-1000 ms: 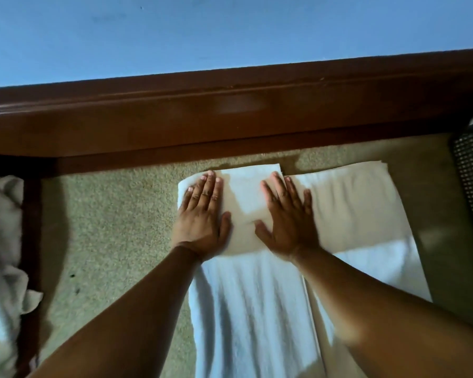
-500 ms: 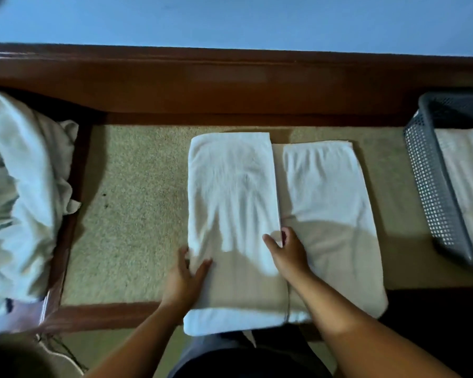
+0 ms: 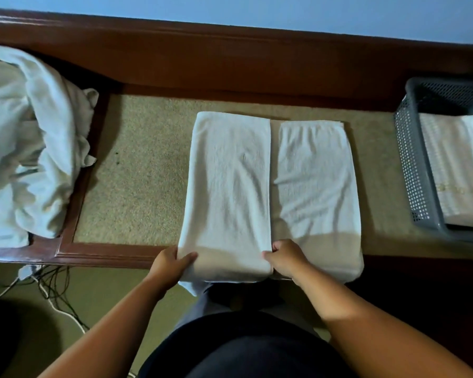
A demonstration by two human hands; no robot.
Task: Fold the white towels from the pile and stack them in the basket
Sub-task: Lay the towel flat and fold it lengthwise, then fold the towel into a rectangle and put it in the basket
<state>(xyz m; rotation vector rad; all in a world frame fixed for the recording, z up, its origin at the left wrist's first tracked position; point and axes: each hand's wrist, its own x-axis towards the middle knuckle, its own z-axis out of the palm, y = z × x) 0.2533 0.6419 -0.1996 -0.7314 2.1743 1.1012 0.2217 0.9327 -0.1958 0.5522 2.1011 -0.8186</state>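
Fingers (image 3: pixel 271 253) of the right hand (image 3: pixel 286 257) curl tight, pinching the near end of the inner edge of the towel (image 3: pixel 230 184)'s folded flap. The left hand (image 3: pixel 172 264) grips the near left corner, thumb on top. The towel lies flat on the tabletop (image 3: pixel 142 173), between the pile (image 3: pixel 25 137) at the left and the basket (image 3: pixel 414 165) at the right. Its left part is laid over the middle and its right part is bare.

To fold well, I judge both hands should keep the near edge taut and square. They can then carry the doubled flap over the right part until the long edges meet, and smooth the wrinkles toward the far end.

The cloth is soft, limp, lightly creased terry, likely to sag if lifted by one corner. The tabletop inset looks like short rough carpet framed in dark polished wood, which should keep the cloth from sliding. The basket is grey perforated plastic, with a second towel (image 3: pixel 453 165) folded inside.
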